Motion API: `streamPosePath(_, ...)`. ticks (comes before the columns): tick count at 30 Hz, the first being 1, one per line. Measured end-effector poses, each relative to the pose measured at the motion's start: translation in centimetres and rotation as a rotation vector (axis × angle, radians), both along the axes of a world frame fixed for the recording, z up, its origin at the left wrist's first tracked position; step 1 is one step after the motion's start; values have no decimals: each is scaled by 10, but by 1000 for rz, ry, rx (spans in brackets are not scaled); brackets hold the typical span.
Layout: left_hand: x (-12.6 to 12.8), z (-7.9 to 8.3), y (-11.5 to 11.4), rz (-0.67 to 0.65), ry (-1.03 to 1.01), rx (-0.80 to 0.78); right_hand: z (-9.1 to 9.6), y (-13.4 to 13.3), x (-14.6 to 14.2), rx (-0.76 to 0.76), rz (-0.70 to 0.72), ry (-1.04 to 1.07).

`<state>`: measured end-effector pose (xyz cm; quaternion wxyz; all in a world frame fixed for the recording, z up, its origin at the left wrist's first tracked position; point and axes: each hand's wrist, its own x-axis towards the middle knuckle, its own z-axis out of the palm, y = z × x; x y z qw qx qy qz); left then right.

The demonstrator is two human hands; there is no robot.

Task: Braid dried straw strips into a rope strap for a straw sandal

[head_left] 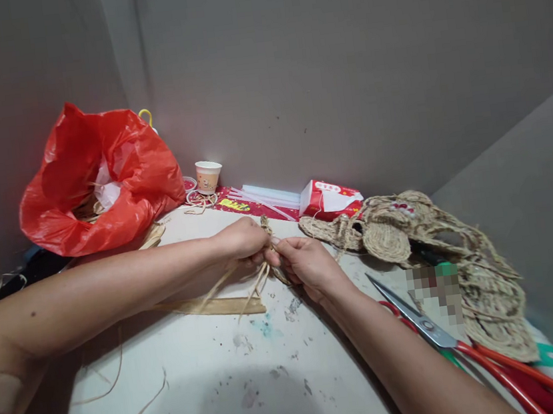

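My left hand and my right hand meet over the middle of the white table, both with fingers closed. Between them is a small braided piece of dried plant fibre, its dark twisted end poking up above the fingertips. Loose pale strands hang down from under the hands. Just below lies a flat, wide dried leaf strip on the tabletop. The fingertips hide most of the braid, and the exact grip of each finger is covered.
A red plastic bag holding dried fibre stands at the back left, near a paper cup. A red tissue pack sits at the back. Woven fibre pieces and large red-handled scissors lie on the right. Stray strands lie in front.
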<state>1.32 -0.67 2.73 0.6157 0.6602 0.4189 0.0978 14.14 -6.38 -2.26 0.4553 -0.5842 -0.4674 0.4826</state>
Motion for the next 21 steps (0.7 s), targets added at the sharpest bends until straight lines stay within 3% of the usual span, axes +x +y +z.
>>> streamPosePath(4,7,-1,-11,-23,-1,-4,3,-2,-4,-62,-86,84)
streamPosePath(6,10,-4,-18,-29,4,80,5,-3,-4,-95,-93,135)
streamPosePath(13,12,-12,-30,-22,255,790,14,-5,-2,-113,-115,293)
streamPosePath(21,6,-17,-27,-85,336,895,17,-7,-2,-120,-47,300)
